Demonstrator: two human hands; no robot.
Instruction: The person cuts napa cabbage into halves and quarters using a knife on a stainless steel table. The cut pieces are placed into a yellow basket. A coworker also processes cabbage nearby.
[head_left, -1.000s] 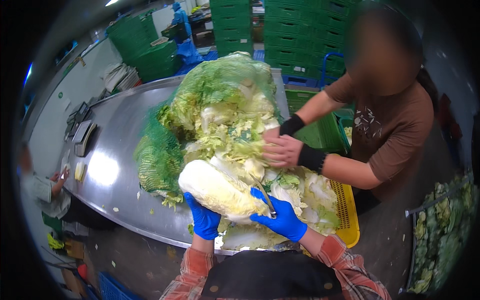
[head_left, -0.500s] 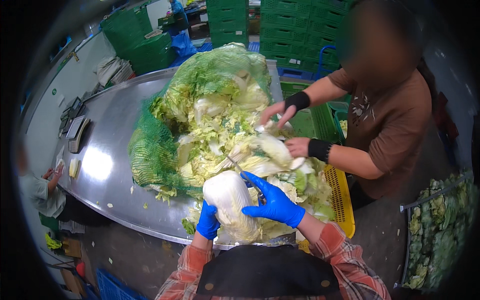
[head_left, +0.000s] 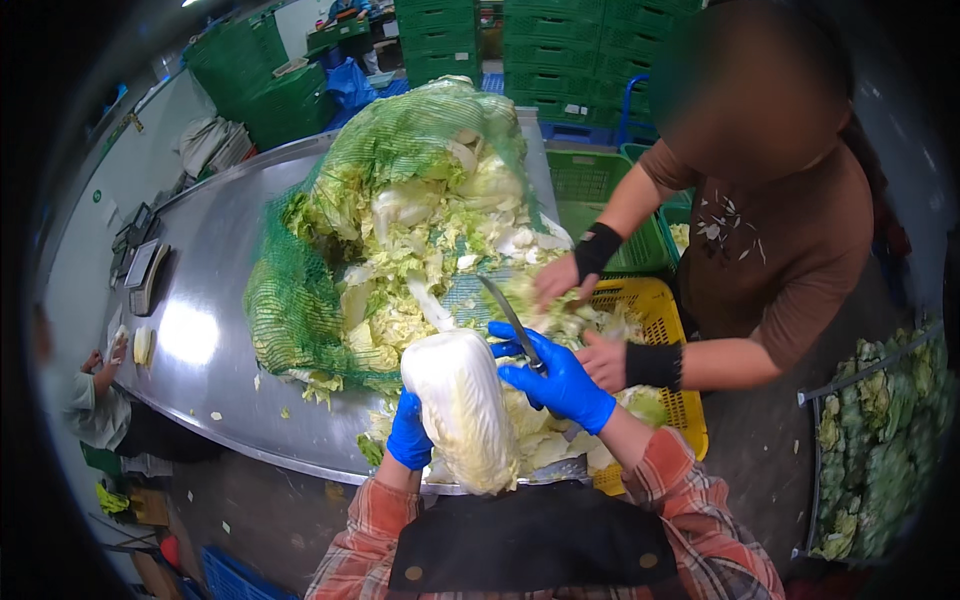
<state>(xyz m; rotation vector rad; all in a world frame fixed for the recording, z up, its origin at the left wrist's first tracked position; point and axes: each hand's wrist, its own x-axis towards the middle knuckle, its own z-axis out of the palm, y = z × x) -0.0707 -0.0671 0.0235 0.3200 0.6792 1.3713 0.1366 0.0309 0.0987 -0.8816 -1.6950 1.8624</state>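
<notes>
A trimmed, pale napa cabbage stands out in front of me, its white base end pointing away. My left hand, in a blue glove, grips it from the left side. In my blue-gloved right hand is a knife with a dark, slightly curved blade pointing up and away. That hand is just right of the cabbage, some fingers stretched out past the handle. Beyond lie loose cabbage leaves and a green net sack spilling more cabbages onto the steel table.
At the right a co-worker in a brown shirt has both hands in the leaves by a yellow crate. Green crates stand behind. A scale sits on the table's left, near another person. Netted cabbages stand at far right.
My right hand has come off the cabbage and moved slightly right with the knife. The co-worker's hands have moved nearer, pushing leaves toward the yellow crate.
</notes>
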